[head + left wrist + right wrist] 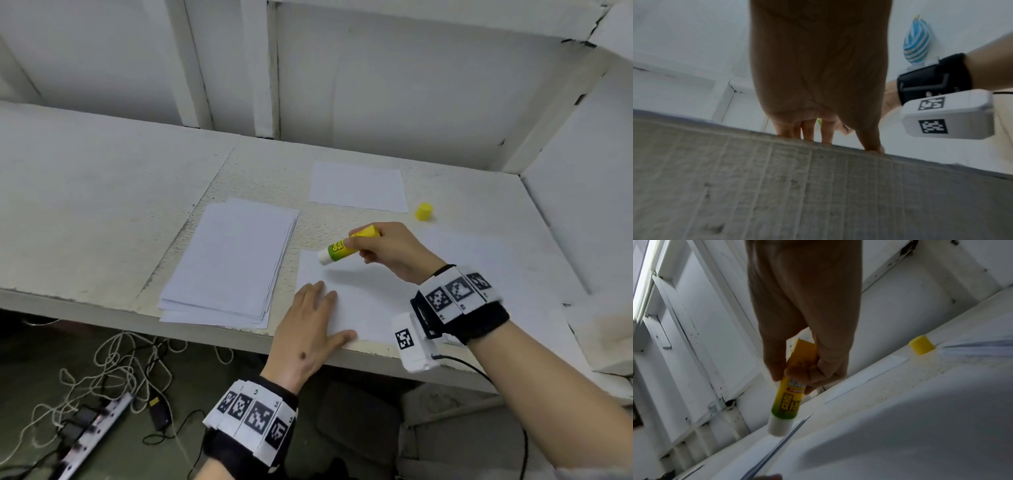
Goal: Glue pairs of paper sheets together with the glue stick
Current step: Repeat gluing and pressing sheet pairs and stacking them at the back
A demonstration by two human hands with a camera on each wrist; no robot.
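A yellow-and-green glue stick (346,243), uncapped, is gripped in the right hand (390,251), fingers and thumb curled round its barrel. Its white tip points down and left, over the far left corner of a single white sheet (370,301) at the near edge of the white table (102,192). The left hand (308,329) lies flat on that sheet's near left part, fingers straight. The yellow cap (424,211) stands on the table, further back and to the right. A stack of paper (229,260) lies left of the sheet. Another sheet (358,186) lies further back.
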